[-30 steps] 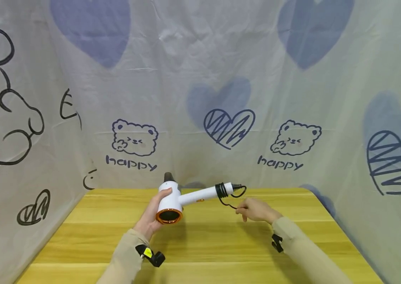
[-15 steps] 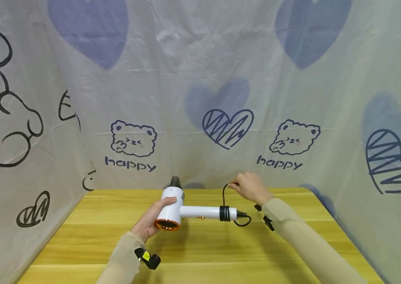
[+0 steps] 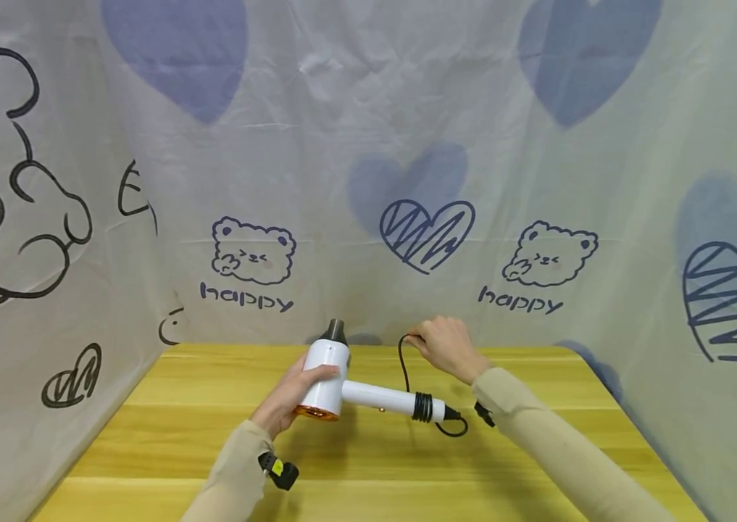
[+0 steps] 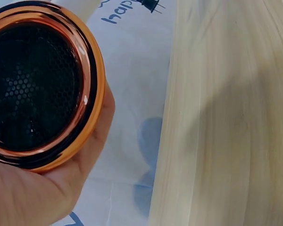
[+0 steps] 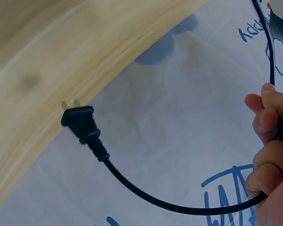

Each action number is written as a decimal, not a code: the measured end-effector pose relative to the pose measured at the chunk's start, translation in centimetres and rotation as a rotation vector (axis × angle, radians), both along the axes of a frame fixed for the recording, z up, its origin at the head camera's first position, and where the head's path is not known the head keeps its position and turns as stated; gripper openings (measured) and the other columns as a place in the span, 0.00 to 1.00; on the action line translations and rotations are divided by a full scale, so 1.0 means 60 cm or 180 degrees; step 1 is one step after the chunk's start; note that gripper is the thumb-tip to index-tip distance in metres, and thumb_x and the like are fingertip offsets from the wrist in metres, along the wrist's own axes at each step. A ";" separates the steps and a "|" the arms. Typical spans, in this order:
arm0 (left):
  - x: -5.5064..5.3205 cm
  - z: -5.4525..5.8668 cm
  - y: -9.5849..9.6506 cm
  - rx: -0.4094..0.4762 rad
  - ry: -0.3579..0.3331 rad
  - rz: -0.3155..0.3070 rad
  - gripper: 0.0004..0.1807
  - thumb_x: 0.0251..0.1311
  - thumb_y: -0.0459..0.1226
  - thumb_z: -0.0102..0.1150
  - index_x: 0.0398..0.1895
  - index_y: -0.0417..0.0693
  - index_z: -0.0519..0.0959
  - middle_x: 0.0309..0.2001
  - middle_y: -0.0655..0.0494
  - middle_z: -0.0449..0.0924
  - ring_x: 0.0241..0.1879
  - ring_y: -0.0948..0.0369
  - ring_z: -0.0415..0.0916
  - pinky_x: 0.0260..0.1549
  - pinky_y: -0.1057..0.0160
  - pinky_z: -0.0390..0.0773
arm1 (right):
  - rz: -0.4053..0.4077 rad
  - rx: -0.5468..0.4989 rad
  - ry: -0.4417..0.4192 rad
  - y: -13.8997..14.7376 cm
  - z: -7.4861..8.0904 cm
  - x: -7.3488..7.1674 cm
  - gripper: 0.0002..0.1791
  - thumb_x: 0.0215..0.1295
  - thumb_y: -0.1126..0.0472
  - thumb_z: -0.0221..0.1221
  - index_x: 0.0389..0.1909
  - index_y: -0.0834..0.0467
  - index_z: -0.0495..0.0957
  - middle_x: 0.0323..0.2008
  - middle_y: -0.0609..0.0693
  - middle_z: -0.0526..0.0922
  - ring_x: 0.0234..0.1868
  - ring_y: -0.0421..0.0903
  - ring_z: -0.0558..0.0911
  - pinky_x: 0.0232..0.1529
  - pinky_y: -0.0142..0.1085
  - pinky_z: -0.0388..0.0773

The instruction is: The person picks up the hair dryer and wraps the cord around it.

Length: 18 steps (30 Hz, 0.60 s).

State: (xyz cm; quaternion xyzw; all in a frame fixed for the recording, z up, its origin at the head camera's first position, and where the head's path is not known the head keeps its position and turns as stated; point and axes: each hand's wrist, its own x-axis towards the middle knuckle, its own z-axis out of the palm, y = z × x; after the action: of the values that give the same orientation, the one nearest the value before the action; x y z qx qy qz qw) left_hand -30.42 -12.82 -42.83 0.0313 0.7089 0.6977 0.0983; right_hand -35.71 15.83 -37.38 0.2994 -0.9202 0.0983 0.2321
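Observation:
A white hair dryer (image 3: pixel 327 371) is held above the table, its dark nozzle (image 3: pixel 336 331) turned to the back wall. My left hand (image 3: pixel 288 397) grips its barrel, thumb across the near side. The orange-rimmed mesh end (image 4: pixel 95 117) fills part of the left wrist view. Black cord (image 3: pixel 422 407) is wound round the lower handle, which slants down to the right. Beyond the handle, my right hand (image 3: pixel 444 344) grips the loose stretch of cord (image 3: pixel 403 360), fingers curled. From that hand the cord's end hangs with a two-pin plug (image 5: pixel 80 123), seen in the right wrist view.
Below both hands lies a yellow wood-grain table (image 3: pixel 211 442). Pale cloth (image 3: pixel 342 283) printed with hearts and bears hangs behind the table's far edge and along both sides. Each wrist wears a black camera strap, such as the left strap (image 3: pixel 279 470).
My right hand has risen from right of the handle to behind it, bringing the cord along. The dryer's handle has swung from slanting up to slanting down at the right.

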 end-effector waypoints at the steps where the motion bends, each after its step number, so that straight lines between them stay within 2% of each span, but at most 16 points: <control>1: 0.000 0.001 0.001 -0.0012 -0.0007 0.0012 0.42 0.55 0.49 0.65 0.73 0.57 0.58 0.49 0.42 0.77 0.39 0.53 0.80 0.34 0.54 0.84 | 0.0011 -0.0037 0.0005 0.000 0.001 0.001 0.10 0.66 0.52 0.62 0.38 0.51 0.89 0.19 0.43 0.83 0.12 0.34 0.62 0.13 0.26 0.55; 7: -0.001 -0.003 0.003 0.0019 -0.0107 0.0190 0.39 0.55 0.50 0.65 0.69 0.52 0.62 0.48 0.42 0.77 0.40 0.53 0.80 0.34 0.54 0.85 | 0.0005 -0.0185 0.0025 0.001 0.005 0.009 0.10 0.67 0.53 0.61 0.38 0.53 0.88 0.21 0.44 0.84 0.12 0.33 0.64 0.13 0.25 0.60; 12: -0.005 -0.010 0.002 0.0043 -0.0183 0.0320 0.41 0.55 0.53 0.65 0.69 0.50 0.61 0.50 0.41 0.77 0.40 0.53 0.80 0.36 0.54 0.85 | -0.0047 -0.0301 -0.0002 0.002 0.011 0.016 0.09 0.66 0.54 0.62 0.38 0.53 0.88 0.20 0.44 0.83 0.12 0.34 0.63 0.13 0.26 0.60; 15: -0.005 -0.013 0.002 0.0032 -0.0191 0.0401 0.43 0.54 0.55 0.66 0.69 0.49 0.60 0.50 0.40 0.76 0.40 0.53 0.80 0.36 0.54 0.85 | -0.0093 -0.0355 -0.0045 0.004 0.012 0.020 0.09 0.66 0.54 0.62 0.39 0.53 0.88 0.22 0.45 0.85 0.11 0.34 0.61 0.12 0.26 0.58; 18: -0.005 -0.015 0.003 0.0026 -0.0161 0.0483 0.44 0.53 0.55 0.67 0.68 0.47 0.60 0.50 0.40 0.76 0.40 0.52 0.80 0.36 0.54 0.85 | -0.0134 -0.0388 -0.0096 0.005 0.012 0.026 0.10 0.65 0.54 0.63 0.40 0.54 0.88 0.18 0.44 0.82 0.10 0.34 0.57 0.10 0.25 0.52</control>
State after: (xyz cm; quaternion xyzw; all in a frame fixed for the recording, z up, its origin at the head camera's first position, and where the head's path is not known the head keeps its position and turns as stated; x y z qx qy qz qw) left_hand -30.70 -12.64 -43.70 -0.0397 0.7037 0.7066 0.0628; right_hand -34.17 16.12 -36.68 0.2638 -0.9220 0.1538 0.2380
